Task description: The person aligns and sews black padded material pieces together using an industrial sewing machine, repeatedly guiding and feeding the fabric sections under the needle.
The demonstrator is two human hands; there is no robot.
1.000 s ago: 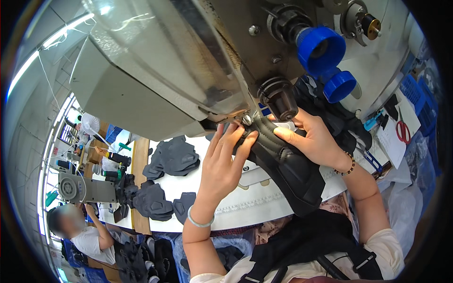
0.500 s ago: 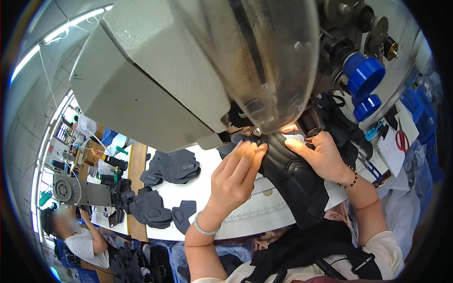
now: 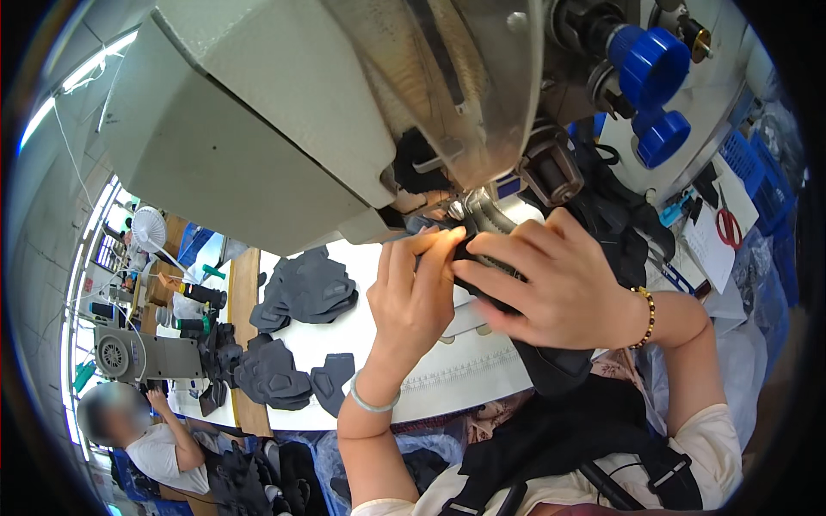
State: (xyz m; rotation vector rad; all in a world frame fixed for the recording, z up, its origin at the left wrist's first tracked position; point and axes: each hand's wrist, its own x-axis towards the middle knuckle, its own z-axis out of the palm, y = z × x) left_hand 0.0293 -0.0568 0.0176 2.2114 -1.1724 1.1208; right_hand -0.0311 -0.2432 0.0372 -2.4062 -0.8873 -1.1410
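Under the head of a large grey sewing machine point(image 3: 249, 129) lies a black padded piece point(image 3: 551, 368) with a smooth, leather-like surface. My left hand point(image 3: 411, 297) pinches its left edge just in front of the lit needle area, fingers pressed together. Across the piece reaches my right hand point(image 3: 559, 284), fingers bent and fingertips gripping the same edge close to my left fingers. Its lower fingers are slightly smeared by motion. Both hands cover the middle of the piece, and its lower end hangs toward me over the table edge.
Stacks of dark padded pieces point(image 3: 305, 288) lie on the white table point(image 3: 465, 387) at left, with a printed ruler along its front edge. Blue knobs point(image 3: 654, 69) jut from the machine. Red-handled scissors point(image 3: 728, 228) rest at right. A co-worker point(image 3: 163, 451) sits far left.
My right hand has moved left from the piece's right side and now reaches over it to my left fingertips. My left hand stays at the edge. The view has shifted slightly.
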